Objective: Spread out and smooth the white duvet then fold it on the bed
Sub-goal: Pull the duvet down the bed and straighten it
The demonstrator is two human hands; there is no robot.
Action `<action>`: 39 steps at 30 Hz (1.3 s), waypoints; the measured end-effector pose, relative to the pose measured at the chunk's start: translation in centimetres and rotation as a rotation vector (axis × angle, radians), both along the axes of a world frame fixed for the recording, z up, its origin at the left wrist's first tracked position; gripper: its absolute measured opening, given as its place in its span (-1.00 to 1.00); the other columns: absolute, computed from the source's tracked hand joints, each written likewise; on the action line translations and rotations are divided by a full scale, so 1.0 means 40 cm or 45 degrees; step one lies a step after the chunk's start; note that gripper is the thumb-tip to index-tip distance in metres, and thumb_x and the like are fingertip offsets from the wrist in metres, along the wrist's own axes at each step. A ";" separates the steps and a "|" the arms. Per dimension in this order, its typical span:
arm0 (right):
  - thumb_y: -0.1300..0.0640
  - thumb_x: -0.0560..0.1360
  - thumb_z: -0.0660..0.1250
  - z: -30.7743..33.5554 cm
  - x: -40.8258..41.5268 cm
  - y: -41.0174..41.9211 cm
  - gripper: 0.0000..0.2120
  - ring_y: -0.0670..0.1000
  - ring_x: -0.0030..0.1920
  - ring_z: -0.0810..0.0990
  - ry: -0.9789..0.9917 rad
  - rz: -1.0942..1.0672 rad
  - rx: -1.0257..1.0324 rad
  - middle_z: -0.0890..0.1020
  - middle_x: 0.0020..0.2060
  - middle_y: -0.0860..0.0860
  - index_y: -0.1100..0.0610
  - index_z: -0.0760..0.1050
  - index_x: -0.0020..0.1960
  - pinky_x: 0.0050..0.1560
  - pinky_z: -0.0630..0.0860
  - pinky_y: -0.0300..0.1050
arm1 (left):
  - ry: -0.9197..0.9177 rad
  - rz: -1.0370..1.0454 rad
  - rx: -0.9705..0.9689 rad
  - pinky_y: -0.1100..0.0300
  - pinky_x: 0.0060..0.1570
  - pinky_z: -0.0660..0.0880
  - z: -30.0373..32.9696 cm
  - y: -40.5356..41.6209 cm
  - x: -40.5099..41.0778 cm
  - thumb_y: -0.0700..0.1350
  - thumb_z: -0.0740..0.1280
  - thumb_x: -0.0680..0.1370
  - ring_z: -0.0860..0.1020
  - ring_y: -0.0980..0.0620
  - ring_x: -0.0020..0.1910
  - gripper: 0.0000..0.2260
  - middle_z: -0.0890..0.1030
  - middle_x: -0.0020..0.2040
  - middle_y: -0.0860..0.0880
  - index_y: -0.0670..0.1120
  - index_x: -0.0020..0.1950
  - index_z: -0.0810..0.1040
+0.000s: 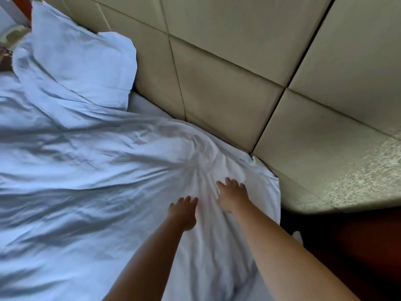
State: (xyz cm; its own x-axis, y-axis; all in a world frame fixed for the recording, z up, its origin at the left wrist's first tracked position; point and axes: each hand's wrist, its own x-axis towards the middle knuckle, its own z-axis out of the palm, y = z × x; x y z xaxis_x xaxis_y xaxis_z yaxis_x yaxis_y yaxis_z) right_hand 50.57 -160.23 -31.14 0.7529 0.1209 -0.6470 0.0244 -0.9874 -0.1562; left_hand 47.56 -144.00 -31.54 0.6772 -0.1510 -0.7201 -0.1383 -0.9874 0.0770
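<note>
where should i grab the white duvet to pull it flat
Pinch the white duvet at its corner edge near the padded headboard, coming from the bed's right side. Creases fan out from that bunched corner, just beyond the right hand.

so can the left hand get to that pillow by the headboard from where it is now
Probably not without leaning in: the left hand rests on the duvet, and the pillow lies well beyond it. Nothing blocks the way.

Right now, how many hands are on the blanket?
2. The left hand and the right hand lie side by side on the white duvet, near the headboard corner.
</note>
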 end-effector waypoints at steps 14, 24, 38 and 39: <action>0.06 0.57 0.14 0.248 -0.282 0.219 -0.41 0.11 0.49 0.13 -0.157 0.182 0.042 0.13 0.51 0.10 0.04 0.02 0.55 0.44 0.14 0.02 | -0.387 0.148 -0.039 -0.04 0.44 0.17 0.240 0.216 -0.296 -0.17 0.14 0.60 0.10 -0.08 0.51 -0.48 0.10 0.55 -0.07 -0.01 0.55 0.09; 0.07 0.59 0.13 0.378 -0.621 0.359 -0.39 0.12 0.51 0.08 -0.212 0.358 0.022 0.05 0.54 0.10 0.01 -0.06 0.56 0.45 0.13 0.02 | -0.495 0.307 -0.002 0.00 0.41 0.21 0.361 0.374 -0.674 -0.19 0.14 0.58 0.12 -0.06 0.50 -0.49 0.16 0.52 -0.07 0.01 0.52 0.15; 0.05 0.60 0.09 0.220 -0.833 0.307 -0.43 0.13 0.43 0.24 0.058 0.538 -0.076 0.17 0.48 0.07 0.03 -0.01 0.55 0.38 0.26 0.02 | -0.137 0.581 -0.112 0.05 0.32 0.32 0.159 0.350 -1.016 -0.22 0.13 0.57 0.24 -0.04 0.43 -0.46 0.25 0.47 -0.01 0.04 0.53 0.14; 0.04 0.59 0.10 0.192 -0.838 0.291 -0.44 0.14 0.41 0.27 0.096 0.546 -0.085 0.22 0.46 0.08 0.04 0.03 0.54 0.37 0.29 0.02 | -0.095 0.600 -0.124 0.05 0.33 0.32 0.137 0.334 -1.028 -0.22 0.13 0.57 0.25 -0.04 0.43 -0.46 0.25 0.47 -0.01 0.04 0.53 0.13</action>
